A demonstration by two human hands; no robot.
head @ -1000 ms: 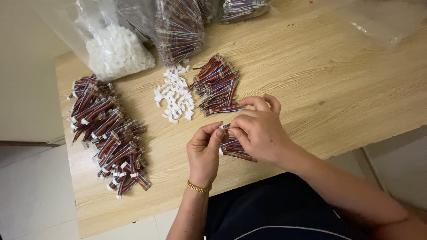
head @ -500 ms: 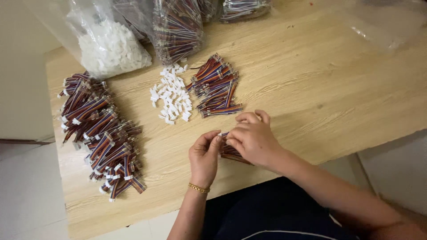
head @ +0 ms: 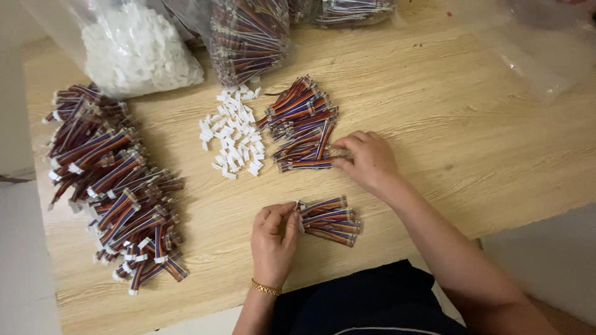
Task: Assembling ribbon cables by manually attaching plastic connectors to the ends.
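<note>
My left hand (head: 274, 234) pinches the end of a small bundle of short multicoloured ribbon cables (head: 328, 221) lying near the front edge of the wooden table (head: 447, 130). My right hand (head: 367, 159) reaches out to a loose pile of the same cables (head: 302, 123) in the middle, with its fingertips on the lowest cable of that pile. A scatter of small white plastic connectors (head: 233, 139) lies just left of the pile.
A large heap of finished cables with white ends (head: 112, 186) covers the table's left side. Clear bags stand at the back: one of white connectors (head: 133, 46), one of cables (head: 248, 34), another (head: 351, 9) further right. Crumpled plastic (head: 546, 43) lies at the back right.
My right hand has left the small bundle and moved up to the middle cable pile. My left hand stays on the bundle by the front edge.
</note>
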